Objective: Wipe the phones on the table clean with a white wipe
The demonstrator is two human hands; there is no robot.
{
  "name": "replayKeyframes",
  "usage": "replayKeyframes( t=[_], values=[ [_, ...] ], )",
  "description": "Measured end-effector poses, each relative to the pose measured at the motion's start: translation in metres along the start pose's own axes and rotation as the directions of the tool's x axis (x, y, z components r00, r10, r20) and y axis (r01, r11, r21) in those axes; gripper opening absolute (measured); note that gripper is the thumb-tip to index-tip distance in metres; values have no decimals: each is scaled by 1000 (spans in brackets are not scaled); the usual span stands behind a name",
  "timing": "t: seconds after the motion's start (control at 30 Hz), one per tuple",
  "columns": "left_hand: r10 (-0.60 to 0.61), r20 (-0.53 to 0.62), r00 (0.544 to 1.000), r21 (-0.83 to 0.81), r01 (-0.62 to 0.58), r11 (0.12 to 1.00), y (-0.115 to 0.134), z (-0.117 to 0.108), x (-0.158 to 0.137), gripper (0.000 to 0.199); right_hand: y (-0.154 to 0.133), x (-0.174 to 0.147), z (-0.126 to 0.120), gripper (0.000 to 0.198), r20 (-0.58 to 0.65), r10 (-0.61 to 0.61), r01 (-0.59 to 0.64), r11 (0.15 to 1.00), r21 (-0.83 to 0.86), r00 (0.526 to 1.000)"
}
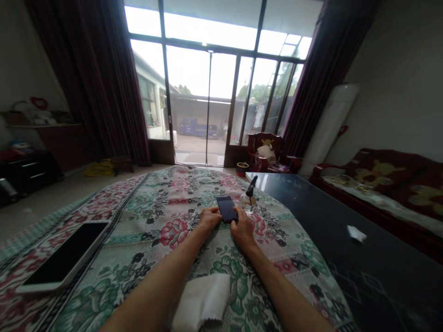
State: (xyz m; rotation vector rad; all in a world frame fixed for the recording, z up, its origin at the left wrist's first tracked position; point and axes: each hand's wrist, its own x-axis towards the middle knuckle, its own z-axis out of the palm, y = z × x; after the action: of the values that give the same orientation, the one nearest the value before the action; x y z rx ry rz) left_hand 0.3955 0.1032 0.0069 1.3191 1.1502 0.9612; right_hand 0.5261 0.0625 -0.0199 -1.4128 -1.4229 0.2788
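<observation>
A dark smartphone [227,208] is held between my two hands, low over the flowered cloth [145,249]. My left hand [209,217] grips its lower left edge with the fingers closed. On the other side my right hand [242,227] has its thumb and fingers closed on the lower right edge. Just beyond my right hand stands a clear spray bottle [248,202] with a black pump head. Between my forearms lies a folded white cloth [202,302], partly hidden by my left arm.
To the left, a large white tablet-like device [65,258] with a black screen lies on the cloth. A dark glossy table [332,221] adjoins on the right, with a crumpled white tissue [356,234] on it. Beyond are a wooden sofa [380,180], an armchair [265,147] and glass doors [194,106].
</observation>
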Motion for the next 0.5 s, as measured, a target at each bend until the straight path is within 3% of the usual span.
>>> replayKeyframes(
  t=[0.13,0.27,0.4,0.5],
  values=[
    [-18,-53,998,23,19,1000,0,-6,-11,30,13,0,1,50,-10,-104,101,982,-157,994],
    [-49,-91,995,42,53,998,-4,-22,-23,39,29,5,4,47,3,-199,191,935,-297,980],
    [-23,-124,992,76,33,997,-6,-48,-43,47,29,5,3,45,-26,-280,252,899,-359,960],
    [50,-183,982,133,-25,991,-5,-76,-64,42,20,0,-3,43,-45,-405,363,858,-362,913]
  ],
)
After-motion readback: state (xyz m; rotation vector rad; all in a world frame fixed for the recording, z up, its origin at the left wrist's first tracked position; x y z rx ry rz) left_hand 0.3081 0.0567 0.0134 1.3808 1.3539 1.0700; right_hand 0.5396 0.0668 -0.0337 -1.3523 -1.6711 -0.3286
